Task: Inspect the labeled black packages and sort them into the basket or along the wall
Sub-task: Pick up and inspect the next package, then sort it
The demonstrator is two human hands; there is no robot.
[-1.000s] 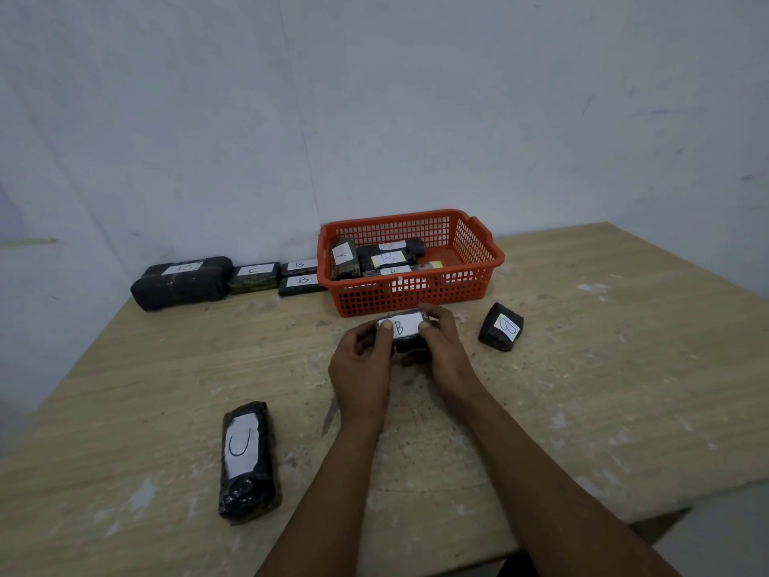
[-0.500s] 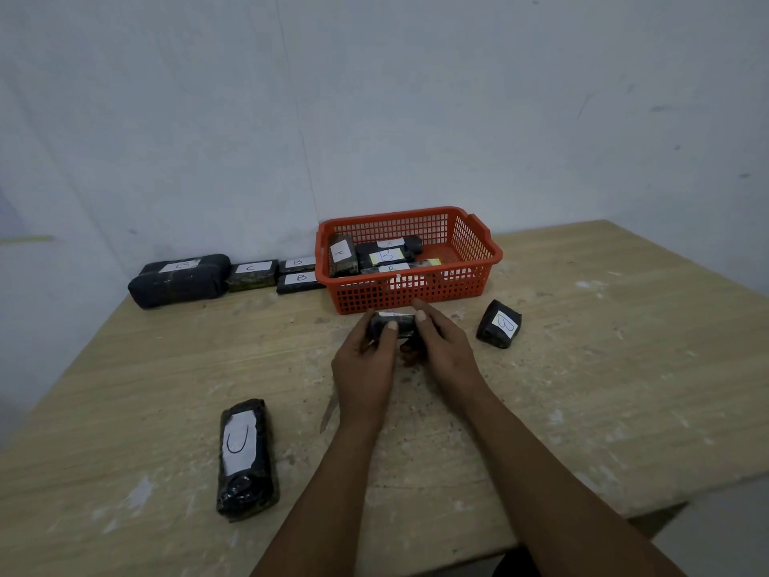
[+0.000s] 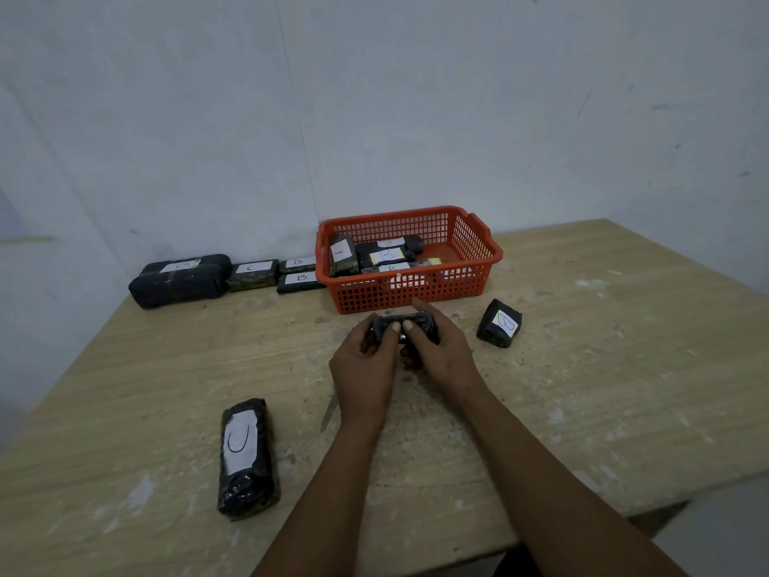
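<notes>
The 2 forearms are bare to the frame's lower edge, with no sleeves; left hand (image 3: 366, 364) and right hand (image 3: 443, 354) ungloved.

Basket (image 3: 478, 260) at wall, packages (image 3: 254, 272) lined left of it, held package (image 3: 403, 322) just before it

My left hand (image 3: 366, 364) and right hand (image 3: 441, 351) gripping a small black package (image 3: 401, 321), just before the orange basket (image 3: 474, 281), label not visible
</notes>
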